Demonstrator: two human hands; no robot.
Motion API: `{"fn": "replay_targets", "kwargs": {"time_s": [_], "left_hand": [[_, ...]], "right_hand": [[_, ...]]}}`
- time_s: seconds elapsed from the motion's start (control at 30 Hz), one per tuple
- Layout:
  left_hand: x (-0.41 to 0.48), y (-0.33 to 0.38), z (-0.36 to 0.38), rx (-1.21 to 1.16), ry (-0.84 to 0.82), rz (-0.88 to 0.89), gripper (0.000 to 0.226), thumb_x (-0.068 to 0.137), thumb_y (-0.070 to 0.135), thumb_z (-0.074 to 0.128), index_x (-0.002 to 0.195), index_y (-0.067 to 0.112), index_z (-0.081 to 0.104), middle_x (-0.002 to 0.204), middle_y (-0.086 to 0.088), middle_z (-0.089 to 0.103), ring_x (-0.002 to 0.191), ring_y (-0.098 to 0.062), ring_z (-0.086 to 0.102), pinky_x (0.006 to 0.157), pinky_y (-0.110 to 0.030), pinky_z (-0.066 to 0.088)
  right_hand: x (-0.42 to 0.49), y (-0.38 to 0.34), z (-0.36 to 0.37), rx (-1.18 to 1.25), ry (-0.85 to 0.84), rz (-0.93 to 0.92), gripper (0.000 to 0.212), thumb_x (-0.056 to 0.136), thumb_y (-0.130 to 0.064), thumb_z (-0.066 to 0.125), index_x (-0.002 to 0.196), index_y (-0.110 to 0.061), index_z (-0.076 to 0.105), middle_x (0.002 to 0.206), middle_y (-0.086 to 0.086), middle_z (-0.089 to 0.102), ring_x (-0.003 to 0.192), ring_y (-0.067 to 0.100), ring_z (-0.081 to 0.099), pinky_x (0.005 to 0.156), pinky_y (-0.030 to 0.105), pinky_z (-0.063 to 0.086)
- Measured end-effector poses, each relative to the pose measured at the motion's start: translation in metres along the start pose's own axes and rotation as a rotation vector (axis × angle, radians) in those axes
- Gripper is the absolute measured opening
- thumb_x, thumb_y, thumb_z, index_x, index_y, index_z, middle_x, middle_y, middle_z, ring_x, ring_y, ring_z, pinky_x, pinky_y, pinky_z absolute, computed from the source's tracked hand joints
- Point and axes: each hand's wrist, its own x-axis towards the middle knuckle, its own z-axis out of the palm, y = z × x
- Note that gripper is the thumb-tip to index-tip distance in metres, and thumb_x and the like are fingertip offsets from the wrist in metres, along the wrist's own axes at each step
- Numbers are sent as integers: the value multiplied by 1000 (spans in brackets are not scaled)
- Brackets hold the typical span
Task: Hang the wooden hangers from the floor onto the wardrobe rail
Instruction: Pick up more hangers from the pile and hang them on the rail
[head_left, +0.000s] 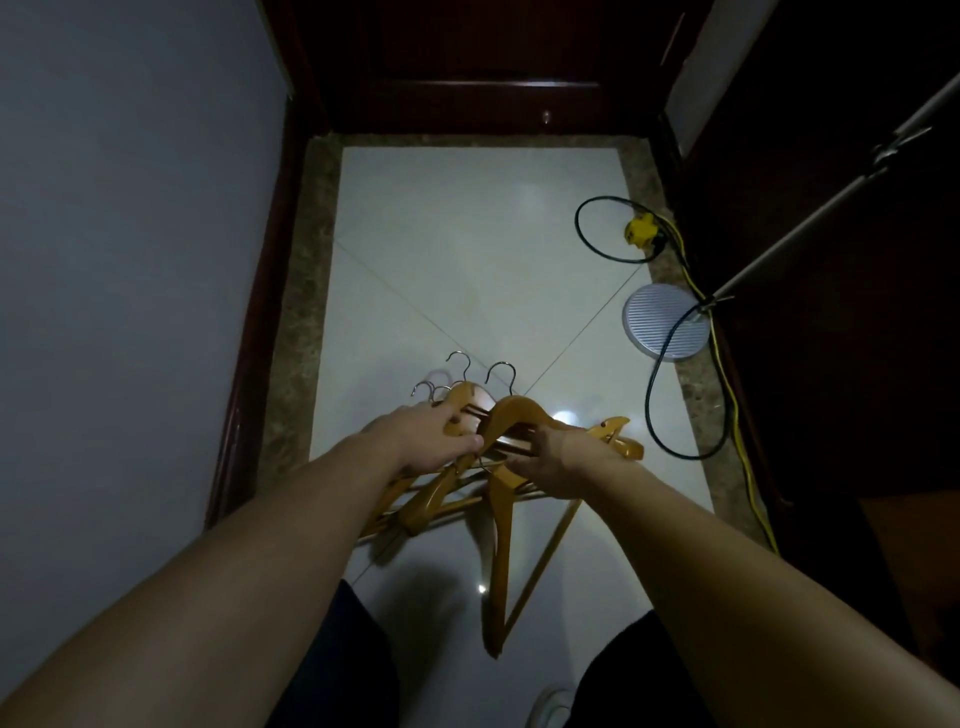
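Observation:
Several wooden hangers (511, 415) with metal hooks lie bunched on the white tiled floor (467, 249) just ahead of my knees. My left hand (431, 439) is closed over the left hangers near their necks. My right hand (558, 454) grips the shoulder of the front hanger, whose one arm (501, 545) points down toward me. The hooks (498, 371) point away from me. The wardrobe rail is not visible.
A dark wooden door (493, 62) closes the far end. A grey wall (130, 234) runs on the left. At the right stand a round lamp base (667, 322) with a slanted pole (810, 213), a black cable loop (675, 405), a yellow cord (737, 431) and dark furniture (857, 312).

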Motion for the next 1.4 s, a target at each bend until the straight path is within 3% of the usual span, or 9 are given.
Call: {"fn": "replay_targets", "kwargs": {"time_s": [0.17, 0.33, 0.5, 0.73, 0.83, 1.07, 1.27, 1.33, 1.4], "left_hand": [[37, -21, 32, -59, -5, -38, 82, 80, 79, 42, 148, 33, 37, 146, -9, 49, 127, -33, 52, 102, -53, 46], [56, -47, 76, -175, -23, -96, 79, 81, 77, 45, 143, 28, 46, 144, -8, 52, 126, -30, 53, 104, -51, 45], [85, -61, 114, -183, 12, -145, 70, 89, 63, 55, 144, 22, 45, 148, -7, 48, 132, -30, 48, 108, -50, 41], [127, -58, 143, -239, -24, -141, 71, 82, 65, 64, 139, 24, 51, 143, -8, 52, 126, -29, 52, 103, -47, 45], [132, -59, 152, -114, 34, -145, 68, 80, 48, 74, 138, 21, 50, 139, -7, 51, 123, -28, 53, 102, -47, 47], [135, -59, 167, -160, 125, -136, 60, 80, 21, 78, 134, 27, 51, 137, -4, 45, 116, -26, 56, 96, -39, 51], [136, -61, 160, -357, 92, -148, 35, 75, 18, 80, 98, 26, 54, 87, 7, 58, 75, -7, 55, 61, -24, 42], [136, -62, 157, -421, 35, -131, 35, 79, 14, 78, 90, 27, 48, 82, 9, 53, 72, -4, 51, 61, -24, 38], [135, -63, 155, -470, -4, -140, 36, 80, 14, 77, 102, 25, 51, 86, 7, 54, 79, -11, 55, 70, -28, 41]], "right_hand": [[30, 5, 37, 8, 20, 36, 51, 96, -52, 54, 134, -18, 51, 127, 7, 61, 115, 26, 60, 96, 43, 53], [54, 16, 80, 54, 89, -4, 19, 94, -34, 61, 110, -25, 56, 112, 2, 62, 98, 20, 61, 87, 40, 57], [93, 19, 91, -27, 251, -115, 46, 87, -21, 68, 130, -23, 53, 128, 3, 55, 117, 25, 53, 95, 43, 53], [142, 37, 108, -215, 125, -54, 69, 85, -23, 72, 146, -23, 40, 146, 7, 46, 133, 32, 44, 103, 52, 46], [154, 45, 119, -338, 72, -57, 75, 84, -23, 73, 149, -24, 35, 150, 9, 42, 139, 36, 37, 108, 55, 38], [160, 53, 125, -435, 95, -77, 54, 92, -25, 64, 142, -25, 43, 146, 9, 46, 138, 34, 38, 109, 55, 36], [163, 49, 124, -360, 78, -110, 71, 88, -15, 68, 149, -24, 32, 144, 10, 45, 129, 34, 47, 98, 55, 49], [163, 52, 120, -305, 127, -108, 77, 86, -18, 71, 150, -23, 28, 145, 9, 44, 130, 33, 47, 102, 57, 46], [163, 56, 114, -280, 193, -105, 72, 87, -24, 71, 147, -23, 30, 144, 8, 46, 128, 33, 49, 105, 59, 42]]}}
